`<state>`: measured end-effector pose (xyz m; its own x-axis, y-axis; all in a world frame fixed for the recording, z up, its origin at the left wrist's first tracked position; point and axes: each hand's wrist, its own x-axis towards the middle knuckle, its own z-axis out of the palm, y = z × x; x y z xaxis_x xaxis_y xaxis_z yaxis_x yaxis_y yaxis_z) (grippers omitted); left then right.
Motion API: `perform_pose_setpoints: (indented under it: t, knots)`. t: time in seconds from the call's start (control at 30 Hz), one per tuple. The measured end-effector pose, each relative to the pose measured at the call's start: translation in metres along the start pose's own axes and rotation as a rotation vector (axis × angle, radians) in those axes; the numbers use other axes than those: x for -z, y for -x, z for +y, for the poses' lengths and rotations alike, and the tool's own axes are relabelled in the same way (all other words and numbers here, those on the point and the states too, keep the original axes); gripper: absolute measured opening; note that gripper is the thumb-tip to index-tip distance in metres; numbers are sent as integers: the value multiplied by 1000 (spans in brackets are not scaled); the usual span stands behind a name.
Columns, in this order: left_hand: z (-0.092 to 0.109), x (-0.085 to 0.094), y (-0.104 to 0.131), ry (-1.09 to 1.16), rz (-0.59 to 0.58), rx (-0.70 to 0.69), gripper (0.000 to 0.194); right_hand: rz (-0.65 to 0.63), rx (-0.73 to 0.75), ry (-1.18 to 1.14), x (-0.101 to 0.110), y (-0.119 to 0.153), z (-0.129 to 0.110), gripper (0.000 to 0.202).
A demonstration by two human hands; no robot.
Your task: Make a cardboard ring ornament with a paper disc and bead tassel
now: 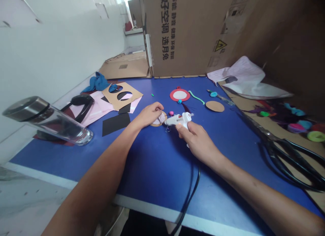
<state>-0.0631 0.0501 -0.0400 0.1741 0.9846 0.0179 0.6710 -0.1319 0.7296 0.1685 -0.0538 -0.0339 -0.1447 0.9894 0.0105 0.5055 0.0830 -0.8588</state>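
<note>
My right hand (199, 139) is wrapped round a white glue gun (179, 120), whose nozzle points left and reaches the edge of a small round disc (159, 119). The disc has a pale centre and a brown rim. Over its upper left part lies my left hand (151, 114), with its fingers bent together; what they pinch, if anything, is too small to tell. A pink bead (171, 113) sits just beyond the nozzle. Farther back is a red ring with a white centre (180, 94), with a blue bell (179, 101) at its lower edge.
A glass bottle (63, 127) leans at the left, near black paper (116, 124) and cut cardboard (114, 97). Right of centre are a brown disc (214, 106) and a green strip (196, 98). Large black scissors (291, 158) lie at the right. A cord (190, 198) crosses the front edge.
</note>
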Motion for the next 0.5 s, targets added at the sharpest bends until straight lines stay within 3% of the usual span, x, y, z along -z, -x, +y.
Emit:
perform_pose_setpoints:
  t: [0.5]
  knots:
    - [3,1,2,-7,1,-17,28,-12,6,4,-1,0,-2,50]
